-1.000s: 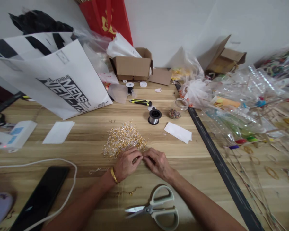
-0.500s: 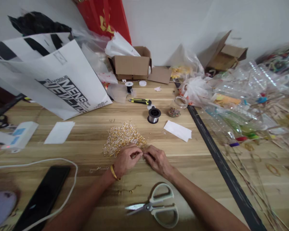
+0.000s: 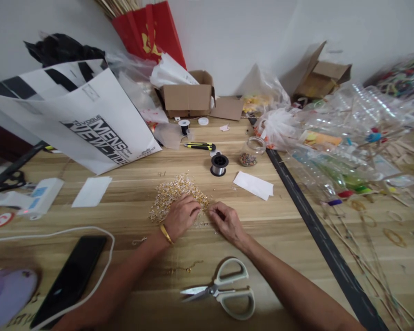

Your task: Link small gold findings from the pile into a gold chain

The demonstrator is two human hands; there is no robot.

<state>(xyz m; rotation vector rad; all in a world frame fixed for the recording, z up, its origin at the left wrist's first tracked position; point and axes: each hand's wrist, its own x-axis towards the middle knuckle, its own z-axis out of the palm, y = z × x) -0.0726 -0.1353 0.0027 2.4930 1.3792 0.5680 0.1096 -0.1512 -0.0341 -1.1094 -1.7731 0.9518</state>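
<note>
A loose pile of small gold and clear beads point(image 3: 174, 191) lies on the wooden table. My left hand point(image 3: 182, 215), with a gold band at the wrist, rests at the pile's near right edge, its fingers bent and pressed together. Just to the right, my right hand point(image 3: 228, 223) is closed in a pinch. Whatever either hand's fingertips hold is too small to make out. A few tiny beads and a thin strand point(image 3: 202, 224) lie between the hands. Nearer me are a short gold chain point(image 3: 188, 267) and white-handled scissors point(image 3: 224, 289), blades partly apart.
Behind the pile stand a wire spool point(image 3: 219, 164), a yellow-black utility knife point(image 3: 200, 146) and a jar of beads point(image 3: 249, 156). White paper point(image 3: 253, 185) lies to the right. A phone point(image 3: 69, 278) and white cable point(image 3: 111, 248) are left; plastic bottles point(image 3: 317, 179) crowd the right.
My hands, which met at the fingertips, have drawn a little apart. The left has moved up and left over the beads' edge. The view has shifted slightly.
</note>
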